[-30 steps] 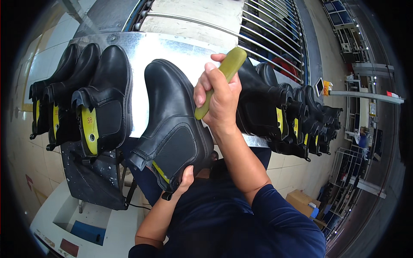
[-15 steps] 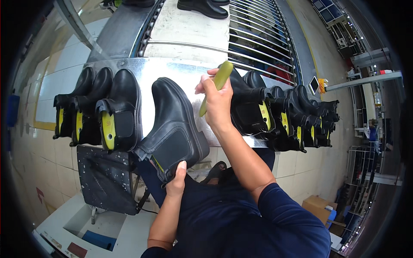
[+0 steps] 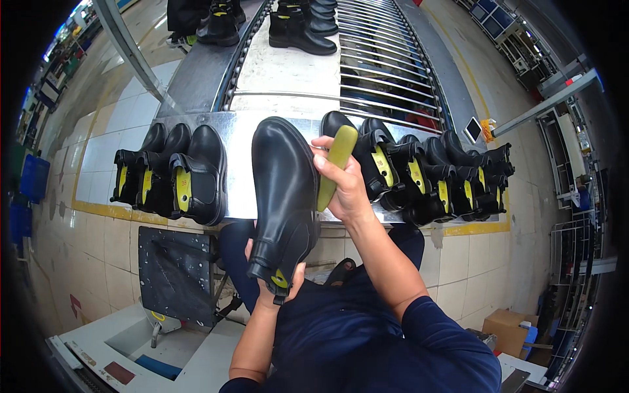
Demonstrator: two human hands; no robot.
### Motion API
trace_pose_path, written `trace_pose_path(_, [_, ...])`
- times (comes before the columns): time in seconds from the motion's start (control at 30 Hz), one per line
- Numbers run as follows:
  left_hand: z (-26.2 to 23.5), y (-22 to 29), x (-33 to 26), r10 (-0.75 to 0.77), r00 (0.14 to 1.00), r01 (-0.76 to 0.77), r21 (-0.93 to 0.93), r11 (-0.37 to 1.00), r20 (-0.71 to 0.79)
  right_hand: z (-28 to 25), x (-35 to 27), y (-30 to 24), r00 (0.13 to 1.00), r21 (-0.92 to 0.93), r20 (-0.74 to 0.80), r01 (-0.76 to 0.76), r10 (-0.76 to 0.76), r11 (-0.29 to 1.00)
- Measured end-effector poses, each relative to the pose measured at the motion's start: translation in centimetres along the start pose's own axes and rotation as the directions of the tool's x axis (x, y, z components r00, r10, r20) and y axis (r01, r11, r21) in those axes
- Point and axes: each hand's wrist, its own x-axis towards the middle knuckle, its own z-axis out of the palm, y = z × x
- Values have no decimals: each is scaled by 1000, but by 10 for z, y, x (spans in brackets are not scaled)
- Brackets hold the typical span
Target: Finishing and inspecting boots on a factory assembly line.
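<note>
Small red number (image 3: 184,183) on left yellow insole (image 3: 183,192), similar red number (image 3: 379,162) at right

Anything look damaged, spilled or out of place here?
Nothing stands out, and no spill shows. The black boot in the left hand shows no visible damage, the right hand grips a green bar, and the boots on either side are lined up on the metal table. Fine scuffs can't be judged.

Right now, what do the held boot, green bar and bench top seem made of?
Held boot: probably smooth leather or imitation, satin black with soft highlights. Green bar: possibly wax or rubber, smooth and low-sheen. Bench top: likely sheet metal, silvery with bright glare.
</note>
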Motion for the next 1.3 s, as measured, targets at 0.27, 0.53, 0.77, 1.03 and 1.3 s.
trace_pose_path(0.27, [1,-7,-3,42,967,-80,-146,986,-253,-4,-21,-23,991,-182,28,133,-130,974])
trace_pose_path(0.53, [-16,-35,10,161,969,-193,-167,967,-190,-8,-27,-31,973,-173,95,225,-211,959])
trace_pose_path(0.77, [-63,-23,24,-116,960,0,-418,909,-254,-13,-44,-46,960,-310,158,271,-232,911])
trace_pose_path(1.03, [-82,-70,-33,-620,689,21,-844,536,-377,-31,-62,0,958,-344,16,-264,287,901])
trace_pose_path(1.3, [-100,-81,-66,-603,762,406,-550,730,-237,-65,-4,24,991,-255,-134,-39,4,966])
